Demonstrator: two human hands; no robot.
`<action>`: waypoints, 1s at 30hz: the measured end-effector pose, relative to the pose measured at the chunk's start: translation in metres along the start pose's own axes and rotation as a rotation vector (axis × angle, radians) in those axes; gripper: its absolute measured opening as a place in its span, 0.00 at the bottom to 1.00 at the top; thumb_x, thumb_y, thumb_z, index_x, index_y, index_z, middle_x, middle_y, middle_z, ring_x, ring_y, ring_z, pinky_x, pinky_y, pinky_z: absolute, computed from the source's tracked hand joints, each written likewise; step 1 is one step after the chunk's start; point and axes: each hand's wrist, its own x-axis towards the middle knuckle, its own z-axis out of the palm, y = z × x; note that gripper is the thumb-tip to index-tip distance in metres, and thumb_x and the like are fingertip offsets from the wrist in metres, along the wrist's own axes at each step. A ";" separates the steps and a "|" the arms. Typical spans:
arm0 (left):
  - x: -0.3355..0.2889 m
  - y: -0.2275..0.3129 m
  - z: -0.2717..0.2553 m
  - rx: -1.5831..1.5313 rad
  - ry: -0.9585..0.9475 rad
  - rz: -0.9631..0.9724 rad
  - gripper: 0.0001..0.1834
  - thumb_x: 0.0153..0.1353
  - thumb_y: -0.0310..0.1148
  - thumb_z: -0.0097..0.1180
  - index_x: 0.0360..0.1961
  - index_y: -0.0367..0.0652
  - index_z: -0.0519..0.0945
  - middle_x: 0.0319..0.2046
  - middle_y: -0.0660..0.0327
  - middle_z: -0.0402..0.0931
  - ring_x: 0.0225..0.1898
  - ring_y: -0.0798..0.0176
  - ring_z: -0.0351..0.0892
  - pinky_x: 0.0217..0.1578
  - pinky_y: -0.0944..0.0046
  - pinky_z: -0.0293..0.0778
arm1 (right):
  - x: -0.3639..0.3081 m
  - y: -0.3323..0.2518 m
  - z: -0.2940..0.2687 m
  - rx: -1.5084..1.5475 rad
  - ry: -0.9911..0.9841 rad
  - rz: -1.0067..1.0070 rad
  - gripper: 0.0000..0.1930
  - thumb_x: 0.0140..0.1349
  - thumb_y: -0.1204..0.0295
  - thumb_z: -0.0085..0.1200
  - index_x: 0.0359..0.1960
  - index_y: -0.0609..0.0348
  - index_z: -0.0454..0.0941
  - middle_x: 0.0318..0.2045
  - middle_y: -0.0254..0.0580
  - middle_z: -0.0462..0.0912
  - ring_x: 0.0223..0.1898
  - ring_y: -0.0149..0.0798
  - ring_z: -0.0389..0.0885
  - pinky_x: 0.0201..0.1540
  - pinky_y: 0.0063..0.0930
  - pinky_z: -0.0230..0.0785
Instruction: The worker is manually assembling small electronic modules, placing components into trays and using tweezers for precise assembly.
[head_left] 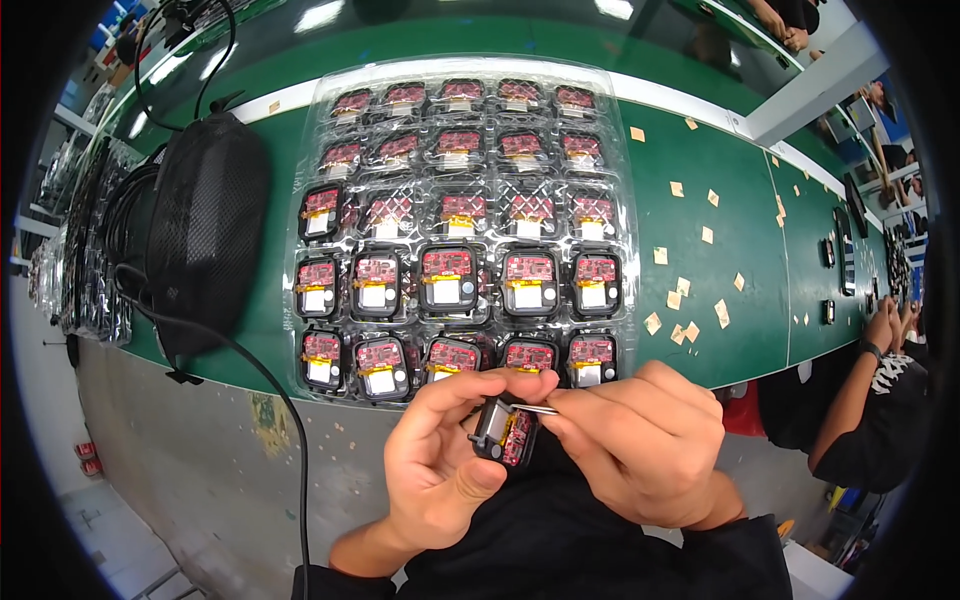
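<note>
My left hand (428, 468) is closed around a small black smartwatch-like case (516, 438), gripping it by its edges just off the table's near side. Inside the case show a red circuit board, a silver-grey block and a strip of yellow film. Pinched in my right hand (650, 440) is a pair of metal tweezers (534, 409), whose tips reach the upper part of the case. Whether the tips grip anything is too small to tell. Beyond my hands lies a clear plastic tray (626, 215) with rows of similar cases (448, 278), their red boards facing up.
A black mesh bag (215, 225) and a dark cable (285, 400) are at the left. Small tan paper squares (707, 235) lie scattered on the green table (680, 150). A white post (820, 85) stands at the far right, and a co-worker's arm (850, 400) is further along.
</note>
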 end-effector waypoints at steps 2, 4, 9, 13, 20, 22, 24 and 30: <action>-0.001 0.000 0.001 0.024 0.022 0.023 0.32 0.65 0.38 0.65 0.61 0.30 0.65 0.59 0.38 0.73 0.64 0.42 0.72 0.66 0.45 0.66 | -0.003 0.000 0.000 0.026 0.016 0.004 0.11 0.45 0.75 0.72 0.32 0.57 0.85 0.22 0.29 0.79 0.19 0.31 0.70 0.20 0.24 0.64; -0.001 -0.001 0.000 0.043 0.040 0.042 0.32 0.65 0.38 0.65 0.61 0.30 0.65 0.59 0.37 0.73 0.64 0.42 0.73 0.66 0.45 0.66 | -0.006 0.000 -0.001 0.027 0.010 0.051 0.13 0.44 0.75 0.73 0.35 0.58 0.86 0.25 0.31 0.81 0.20 0.33 0.72 0.21 0.24 0.66; -0.004 0.001 0.001 -0.044 0.065 0.067 0.34 0.64 0.37 0.66 0.62 0.30 0.63 0.63 0.35 0.69 0.67 0.42 0.69 0.68 0.47 0.65 | -0.010 0.003 0.000 -0.016 0.028 0.027 0.16 0.45 0.74 0.74 0.38 0.59 0.87 0.28 0.33 0.81 0.23 0.34 0.73 0.23 0.25 0.66; -0.006 -0.002 0.001 -0.058 0.041 0.083 0.34 0.64 0.35 0.66 0.63 0.30 0.63 0.65 0.34 0.67 0.68 0.42 0.67 0.68 0.47 0.64 | -0.013 0.003 0.002 -0.019 0.024 -0.013 0.18 0.44 0.72 0.74 0.39 0.58 0.87 0.29 0.33 0.81 0.24 0.33 0.73 0.24 0.25 0.66; -0.008 -0.005 -0.002 -0.033 0.001 0.089 0.34 0.64 0.32 0.66 0.64 0.29 0.62 0.66 0.34 0.65 0.70 0.45 0.65 0.69 0.49 0.63 | -0.014 0.002 0.012 -0.170 0.143 -0.160 0.16 0.47 0.72 0.71 0.40 0.58 0.87 0.31 0.31 0.82 0.25 0.30 0.72 0.24 0.22 0.62; -0.009 -0.005 -0.002 -0.025 -0.006 0.089 0.34 0.64 0.31 0.66 0.65 0.29 0.62 0.66 0.34 0.65 0.70 0.45 0.65 0.69 0.50 0.62 | -0.015 0.001 0.013 -0.199 0.132 -0.188 0.15 0.48 0.72 0.70 0.40 0.59 0.87 0.32 0.31 0.82 0.25 0.29 0.72 0.24 0.21 0.61; -0.008 -0.004 -0.002 0.008 -0.050 0.102 0.34 0.65 0.31 0.65 0.65 0.28 0.62 0.66 0.34 0.65 0.70 0.46 0.65 0.69 0.50 0.62 | -0.015 0.001 0.011 -0.202 0.126 -0.186 0.15 0.49 0.72 0.69 0.40 0.59 0.87 0.31 0.31 0.82 0.25 0.29 0.72 0.24 0.21 0.61; -0.009 -0.004 -0.002 0.009 -0.041 0.099 0.33 0.64 0.30 0.65 0.64 0.28 0.62 0.66 0.34 0.64 0.70 0.45 0.64 0.69 0.50 0.62 | -0.013 0.000 0.012 -0.104 0.099 -0.117 0.14 0.47 0.74 0.71 0.37 0.59 0.87 0.30 0.33 0.82 0.24 0.31 0.73 0.24 0.23 0.64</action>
